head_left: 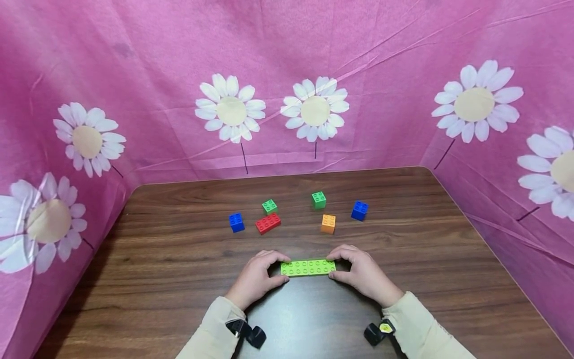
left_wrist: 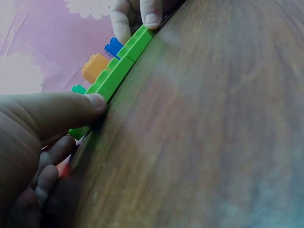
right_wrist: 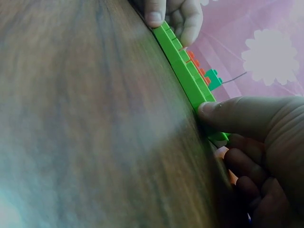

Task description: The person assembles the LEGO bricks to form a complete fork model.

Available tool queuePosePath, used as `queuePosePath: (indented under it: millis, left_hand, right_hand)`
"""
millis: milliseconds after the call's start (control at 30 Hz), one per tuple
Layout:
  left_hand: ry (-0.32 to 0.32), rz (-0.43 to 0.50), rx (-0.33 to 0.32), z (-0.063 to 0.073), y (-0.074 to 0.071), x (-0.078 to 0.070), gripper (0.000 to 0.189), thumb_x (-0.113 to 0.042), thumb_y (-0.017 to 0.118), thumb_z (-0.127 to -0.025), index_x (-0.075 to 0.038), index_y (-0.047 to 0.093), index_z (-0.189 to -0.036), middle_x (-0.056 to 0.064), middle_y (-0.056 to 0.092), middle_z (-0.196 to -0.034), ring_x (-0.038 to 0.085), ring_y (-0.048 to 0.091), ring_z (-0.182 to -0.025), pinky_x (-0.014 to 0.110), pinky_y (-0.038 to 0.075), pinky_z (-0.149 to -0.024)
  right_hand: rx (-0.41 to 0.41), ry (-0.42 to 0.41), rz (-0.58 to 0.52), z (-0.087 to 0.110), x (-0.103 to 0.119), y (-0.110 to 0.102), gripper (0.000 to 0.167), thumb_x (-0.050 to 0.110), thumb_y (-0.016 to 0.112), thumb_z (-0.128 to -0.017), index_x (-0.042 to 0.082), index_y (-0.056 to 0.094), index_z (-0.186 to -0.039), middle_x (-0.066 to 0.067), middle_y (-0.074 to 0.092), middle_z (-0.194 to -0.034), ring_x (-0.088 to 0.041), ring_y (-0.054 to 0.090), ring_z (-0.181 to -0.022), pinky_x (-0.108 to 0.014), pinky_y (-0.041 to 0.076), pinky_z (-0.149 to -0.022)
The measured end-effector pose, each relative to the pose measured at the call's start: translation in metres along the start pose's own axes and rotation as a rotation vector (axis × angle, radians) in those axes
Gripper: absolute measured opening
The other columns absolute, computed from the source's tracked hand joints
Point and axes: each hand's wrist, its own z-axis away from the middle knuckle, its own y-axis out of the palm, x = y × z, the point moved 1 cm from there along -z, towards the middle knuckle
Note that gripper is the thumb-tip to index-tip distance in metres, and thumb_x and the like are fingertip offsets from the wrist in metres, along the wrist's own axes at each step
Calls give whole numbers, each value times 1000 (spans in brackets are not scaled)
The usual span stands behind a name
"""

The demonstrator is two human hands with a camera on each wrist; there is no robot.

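Two lime green toy bricks lie end to end on the table in the head view, a left brick and a right brick, touching along a thin seam. My left hand pinches the outer end of the left one between thumb and fingers. At the opposite end, my right hand grips the right brick the same way. In the left wrist view the left thumb presses the near side of the green row. The right wrist view shows the right thumb on its side.
Behind the hands stand a blue brick, a red brick, a green brick, another green brick, an orange brick and a second blue brick. A pink flowered cloth borders the wooden table.
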Motion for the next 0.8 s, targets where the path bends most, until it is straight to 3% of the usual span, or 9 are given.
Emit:
queuePosePath:
  millis: [333, 533, 800]
  left_hand:
    - [13, -16, 2, -1, 0, 0, 38, -18, 88, -77, -20, 72, -111, -11, 70, -108, 11, 60, -108, 37, 49, -95]
    - [12, -23, 7, -1, 1, 1, 39, -18, 88, -76, -21, 72, -112, -11, 70, -109, 11, 60, -106, 36, 48, -94]
    - [5, -26, 13, -1, 2, 1, 40, -19, 88, -76, -21, 72, -113, -11, 69, -108, 10, 58, -102, 34, 48, -92]
  right_hand:
    - [-18, -29, -12, 0, 0, -1, 35, 16, 89, -75, 26, 74, -105, 18, 67, -109, -12, 61, -109, -41, 48, -97]
    - [-64, -23, -104, 2, -3, -1, 30, 19, 88, -77, 22, 75, -104, 15, 68, -108, -9, 62, -102, -31, 49, -92]
    - [-171, 27, -224, 1, -4, -3, 21, 10, 83, -82, 12, 74, -101, 5, 70, -101, -13, 65, -88, -25, 52, -77]
